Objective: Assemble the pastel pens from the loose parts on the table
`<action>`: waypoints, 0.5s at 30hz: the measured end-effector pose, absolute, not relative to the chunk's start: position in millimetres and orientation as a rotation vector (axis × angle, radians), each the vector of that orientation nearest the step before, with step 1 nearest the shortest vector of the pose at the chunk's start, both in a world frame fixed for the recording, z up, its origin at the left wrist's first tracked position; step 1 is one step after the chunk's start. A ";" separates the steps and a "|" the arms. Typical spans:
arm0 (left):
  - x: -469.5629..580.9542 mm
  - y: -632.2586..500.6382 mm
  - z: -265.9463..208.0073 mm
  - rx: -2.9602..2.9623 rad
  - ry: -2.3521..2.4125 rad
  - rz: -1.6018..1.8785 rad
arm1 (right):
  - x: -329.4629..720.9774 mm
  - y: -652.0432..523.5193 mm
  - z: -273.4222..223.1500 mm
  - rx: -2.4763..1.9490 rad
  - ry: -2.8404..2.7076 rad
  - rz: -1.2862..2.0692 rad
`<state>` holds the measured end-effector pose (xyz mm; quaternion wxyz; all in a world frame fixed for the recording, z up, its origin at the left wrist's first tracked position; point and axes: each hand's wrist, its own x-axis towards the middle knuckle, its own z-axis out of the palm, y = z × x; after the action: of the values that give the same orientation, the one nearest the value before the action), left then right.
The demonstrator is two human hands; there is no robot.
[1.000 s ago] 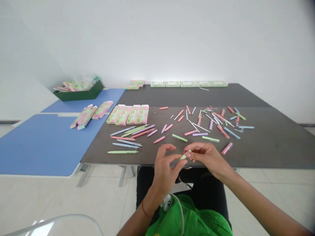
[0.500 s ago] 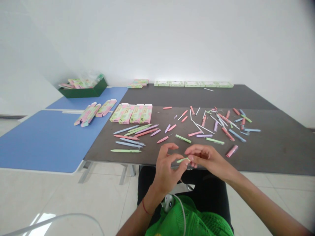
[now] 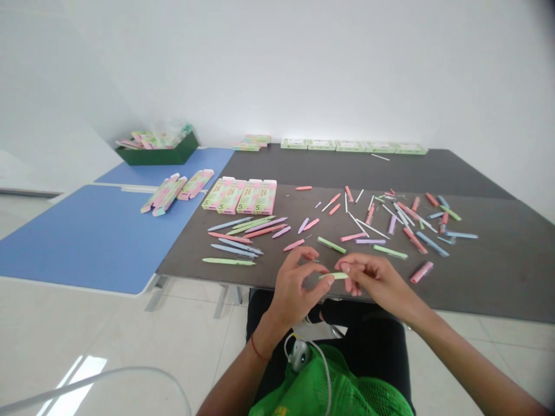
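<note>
A light green pen piece (image 3: 338, 275) is held level above the table's front edge. My left hand (image 3: 295, 289) pinches its left end between thumb and forefinger, the other fingers curled loosely above. At its right end, the thumb and fingertips of my right hand (image 3: 375, 280) close on it; whether they hold a second small part is hidden. Just beyond my hands lie a green pen barrel (image 3: 331, 245), another green barrel (image 3: 390, 252) and a red tapered pen piece (image 3: 293, 245). A pink barrel (image 3: 421, 272) is to the right of my right hand.
Loose barrels and white refills (image 3: 373, 227) are scattered on the dark table (image 3: 303, 167). Several assembled-looking pens (image 3: 229, 262) lie left, below upright-printed pen boxes (image 3: 245, 196). Flattened cartons (image 3: 165, 195) and a green bin (image 3: 151, 156) sit on the blue table (image 3: 78, 242). White-green boxes (image 3: 350, 146) line the back.
The view has shifted slightly, so the table contents appear further right. More of the green pen piece now shows between my hands, and my right fingers have moved a little away from the left.
</note>
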<state>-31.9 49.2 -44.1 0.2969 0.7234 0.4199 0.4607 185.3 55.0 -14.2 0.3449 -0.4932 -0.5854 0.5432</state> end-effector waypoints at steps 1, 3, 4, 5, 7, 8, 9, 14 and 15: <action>-34.9 51.9 -45.0 1.902 1.124 1.226 | 186.5 56.1 -13.6 -1.303 -1.531 1.348; -41.0 57.5 -48.9 1.845 1.187 1.251 | 189.1 58.6 -11.0 -1.347 -1.546 1.166; -43.8 60.0 -52.0 1.826 1.235 1.264 | 190.3 60.1 -9.2 -1.368 -1.556 1.054; -46.2 62.2 -55.6 1.821 1.286 1.266 | 191.3 61.6 -7.3 -1.386 -1.570 0.941; -49.5 65.5 -63.5 1.845 1.367 1.241 | 192.5 64.8 -4.1 -1.407 -1.611 0.772; -50.5 66.5 -67.0 1.864 1.393 1.223 | 192.6 66.6 -3.2 -1.408 -1.632 0.735; -51.2 67.1 -69.9 1.883 1.409 1.208 | 192.5 68.5 -2.9 -1.402 -1.645 0.726; -53.0 67.4 -74.2 1.937 1.430 1.146 | 189.6 77.4 -6.1 -1.368 -1.652 0.750; -53.5 67.4 -74.0 1.944 1.432 1.135 | 188.9 79.1 -6.4 -1.366 -1.670 0.743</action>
<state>-53.5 67.4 -74.0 0.2348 0.7083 0.5217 0.4135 188.9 79.1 -6.4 0.4165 -0.5443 -0.6653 0.2959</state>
